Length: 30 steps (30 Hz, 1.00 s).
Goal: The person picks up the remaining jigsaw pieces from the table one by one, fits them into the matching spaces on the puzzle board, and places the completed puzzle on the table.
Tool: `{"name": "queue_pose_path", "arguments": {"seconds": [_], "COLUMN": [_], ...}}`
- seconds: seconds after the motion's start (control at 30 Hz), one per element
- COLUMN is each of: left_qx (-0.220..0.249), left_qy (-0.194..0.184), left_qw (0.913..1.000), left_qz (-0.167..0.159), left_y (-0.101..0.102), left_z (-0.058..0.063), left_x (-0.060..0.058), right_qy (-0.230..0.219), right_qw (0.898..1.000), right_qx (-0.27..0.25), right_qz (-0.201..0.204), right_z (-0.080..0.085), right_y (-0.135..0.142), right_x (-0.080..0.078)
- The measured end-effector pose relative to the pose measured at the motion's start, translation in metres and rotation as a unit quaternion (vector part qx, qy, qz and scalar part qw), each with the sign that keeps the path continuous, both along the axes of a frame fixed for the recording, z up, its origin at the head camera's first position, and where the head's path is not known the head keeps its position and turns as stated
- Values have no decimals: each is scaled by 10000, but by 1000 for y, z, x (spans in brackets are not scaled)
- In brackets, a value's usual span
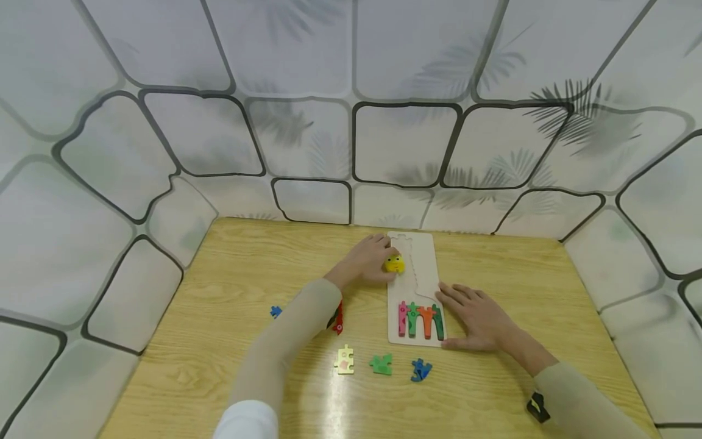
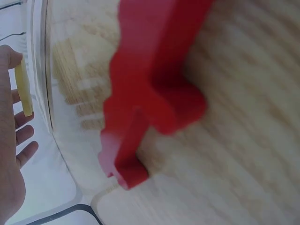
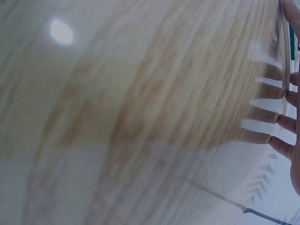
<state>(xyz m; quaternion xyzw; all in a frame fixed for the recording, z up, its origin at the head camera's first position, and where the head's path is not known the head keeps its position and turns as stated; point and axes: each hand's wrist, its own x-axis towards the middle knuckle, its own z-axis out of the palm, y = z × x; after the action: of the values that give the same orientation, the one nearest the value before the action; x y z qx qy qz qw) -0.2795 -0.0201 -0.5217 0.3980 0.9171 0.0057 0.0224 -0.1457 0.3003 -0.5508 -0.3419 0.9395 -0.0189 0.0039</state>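
The left hand (image 1: 373, 259) pinches the yellow piece (image 1: 394, 264), which bears a face, between thumb and fingers, at the upper left part of the pale board (image 1: 428, 256); contact between piece and board cannot be determined. The right hand (image 1: 479, 317) has its fingers extended and spread along the board's right edge. The lower section of the board carries four pieces, left to right: pink (image 1: 403, 318), green (image 1: 412, 319), orange (image 1: 427, 322) and dark green (image 1: 437, 322). On the table (image 1: 192, 341), a red piece (image 2: 140, 93) lies beneath the left forearm
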Motion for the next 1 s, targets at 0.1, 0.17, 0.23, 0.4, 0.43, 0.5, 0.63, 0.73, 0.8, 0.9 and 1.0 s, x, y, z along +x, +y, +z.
{"name": "queue_pose_path", "arguments": {"seconds": [0.1,0.17,0.23,0.4,0.43,0.5,0.63,0.73,0.8,0.9,1.0], "left_qx": [-68,-82,-81,-88,-102,-126,-86,-33,-11,7,48], "left_qy": [-42,-97,-107,-80,-74,-62,-99,-146,-168,-161,-136], "left_qw": [10000,9999,9999,9998,9998,9998,9996,9995,9995,9995,9996], "left_qz": [31,70,95,134,146,169,242,275,279,282,254], "left_y": [3,5,6,9,9,10,10,9,9,9,9], "left_z": [-1,-2,-2,-4,-4,-6,-10,-12,-11,-10,-9], "left_x": [-3,-4,-6,-9,-9,-11,-13,-15,-15,-16,-16], "right_qy": [-2,-14,-33,-58,-63,-73,-56,-38,-22,11,22], "right_qw": [10000,10000,10000,10000,10000,10000,10000,10000,10000,10000,10000], "right_qx": [10,6,9,31,36,27,10,-4,-2,7,-4], "right_qz": [-7,-8,-18,-43,-48,-55,-44,-27,-14,-2,22], "right_z": [0,0,0,-1,-2,-2,-3,-3,-4,-4,-5], "right_y": [0,0,0,1,1,1,1,1,1,2,2], "right_x": [1,1,1,1,1,1,0,0,0,0,-1]}}
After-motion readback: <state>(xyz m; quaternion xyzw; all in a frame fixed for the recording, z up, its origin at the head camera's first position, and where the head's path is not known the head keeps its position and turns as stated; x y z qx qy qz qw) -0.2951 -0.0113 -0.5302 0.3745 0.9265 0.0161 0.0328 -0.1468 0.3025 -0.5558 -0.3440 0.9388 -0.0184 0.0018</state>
